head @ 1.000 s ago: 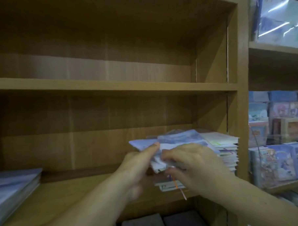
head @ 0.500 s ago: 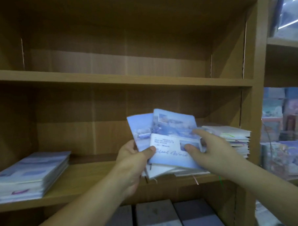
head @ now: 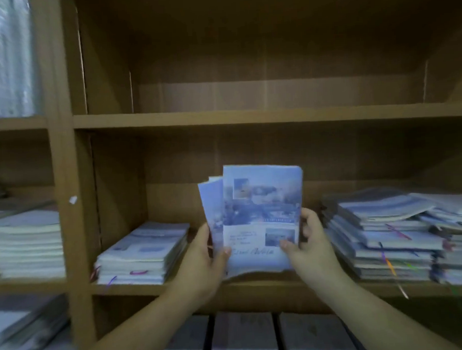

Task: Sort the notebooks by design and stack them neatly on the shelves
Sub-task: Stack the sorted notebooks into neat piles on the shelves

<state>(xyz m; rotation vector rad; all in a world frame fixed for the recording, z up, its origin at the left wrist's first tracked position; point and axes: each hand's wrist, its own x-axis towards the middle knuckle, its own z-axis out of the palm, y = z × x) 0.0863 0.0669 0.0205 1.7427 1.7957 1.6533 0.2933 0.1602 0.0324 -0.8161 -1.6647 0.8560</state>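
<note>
Sorting in hand. Left hand (head: pixel 204 258) and right hand (head: pixel 311 248) hold blue notebooks (head: pixel 260 213) upright at frame centre, fingers (head: pixel 224 252) curled round their edges. Next, likely: lay squarely on matching pile (head: pixel 146 252), lower left

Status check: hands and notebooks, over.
Left hand and right hand grip blue picture-cover notebooks upright. Neat paper stack left, untidy stack right, on wooden shelf.

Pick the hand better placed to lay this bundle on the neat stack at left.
Left, probably. The left hand grips the bundle by its left edge, on the side nearest the neat stack; the right hand holds the far edge and would have to reach across.
</note>
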